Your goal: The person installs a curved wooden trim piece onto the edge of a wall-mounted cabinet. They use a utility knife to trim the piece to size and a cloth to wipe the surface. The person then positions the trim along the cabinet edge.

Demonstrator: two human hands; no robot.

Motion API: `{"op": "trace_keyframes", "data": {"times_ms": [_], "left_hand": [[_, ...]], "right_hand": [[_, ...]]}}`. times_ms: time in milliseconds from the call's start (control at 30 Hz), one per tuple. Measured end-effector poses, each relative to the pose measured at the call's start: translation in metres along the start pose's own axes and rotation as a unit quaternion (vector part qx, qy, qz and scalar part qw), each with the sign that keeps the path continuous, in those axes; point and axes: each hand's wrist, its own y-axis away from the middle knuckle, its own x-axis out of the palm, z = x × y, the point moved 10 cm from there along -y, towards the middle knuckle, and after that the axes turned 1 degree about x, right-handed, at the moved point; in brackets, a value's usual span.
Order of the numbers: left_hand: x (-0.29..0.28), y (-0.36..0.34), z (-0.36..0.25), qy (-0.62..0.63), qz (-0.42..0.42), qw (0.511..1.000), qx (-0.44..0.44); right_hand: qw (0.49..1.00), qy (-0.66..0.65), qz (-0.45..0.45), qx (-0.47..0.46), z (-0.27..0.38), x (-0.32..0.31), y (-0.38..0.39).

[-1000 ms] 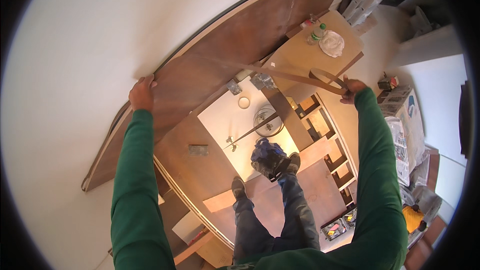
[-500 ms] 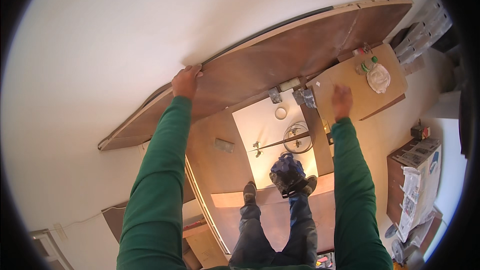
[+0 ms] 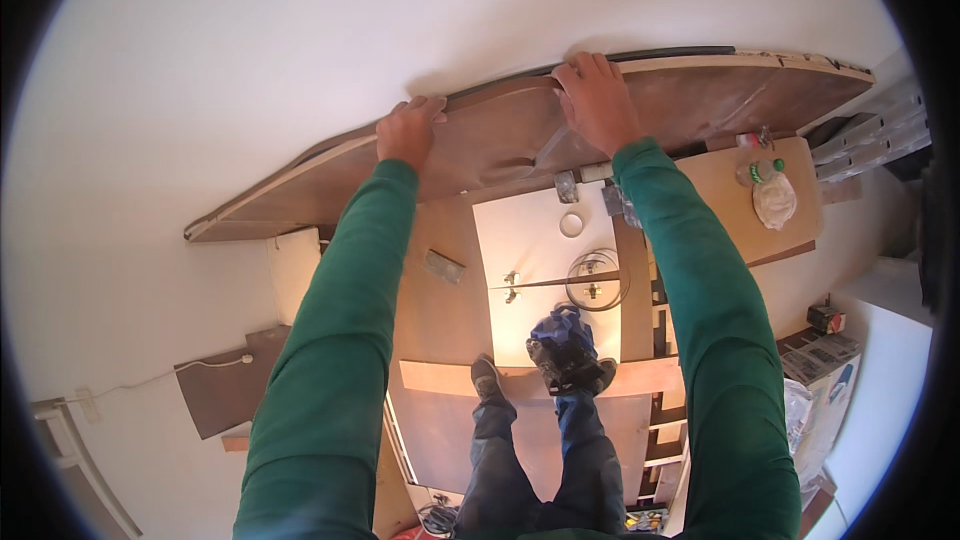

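Curving brn strip (image 3: 502, 89) (thin), L hand (image 3: 408, 132), R hand (image 3: 600, 102) on panel (image 3: 705, 96).

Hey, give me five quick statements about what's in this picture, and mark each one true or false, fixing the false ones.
1. The left hand and the right hand are both at the upper edge of the long brown panel. True.
2. Both sleeves are bright red. False: the sleeves are green.
3. A bottle with a green cap is next to a crumpled white bundle. True.
4. The grey rectangular piece lies on the white panel. False: the grey rectangular piece lies to the left of the white panel, on a brown surface.
5. The left hand is nearer the bottle than the right hand. False: the right hand is nearer.
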Motion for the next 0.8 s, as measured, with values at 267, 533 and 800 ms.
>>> {"op": "trace_keyframes", "data": {"times_ms": [267,533,800], "left_hand": [[0.002,0.003,0.008,0.02,0.014,0.999,-0.028],[0.008,0.008,0.014,0.011,0.021,0.998,-0.051],[0.007,0.005,0.009,0.002,0.007,1.0,-0.029]], "right_hand": [[0.923,-0.263,0.211,0.186,-0.042,0.005,-0.007],[0.915,-0.19,0.222,0.277,-0.164,-0.078,0.021],[0.968,-0.046,0.14,0.205,-0.209,-0.09,0.015]]}}
